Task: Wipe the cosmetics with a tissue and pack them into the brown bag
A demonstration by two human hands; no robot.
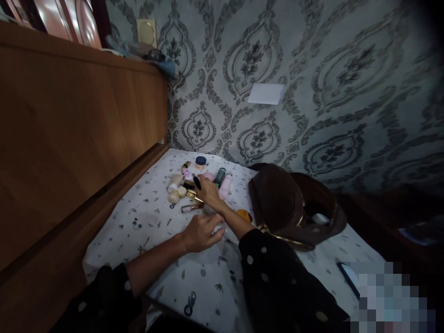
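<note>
My right hand [210, 192] is over a cluster of cosmetics, its fingers closed on a small black tube [196, 181]. Nearer to me, my left hand [203, 232] hovers or rests over the sheet with loosely bent fingers apart and nothing visible in them. Around the right hand lie a gold tube [194, 196], a lipstick-like tube [190, 208], small cream-coloured round jars [174, 197] and a purple-and-white item [187, 174]. A dark green bottle [219, 176] and a pale pink tube [225, 186] lie just right of it. Behind stands a dark-lidded jar [200, 162].
A brown handbag [277, 199] sits at the right, with a round gold-orange item [244, 215] beside it. A phone-like object [349, 280] lies lower right. The wooden cabinet [83, 115] borders the left, and the patterned wall [215, 69] the back.
</note>
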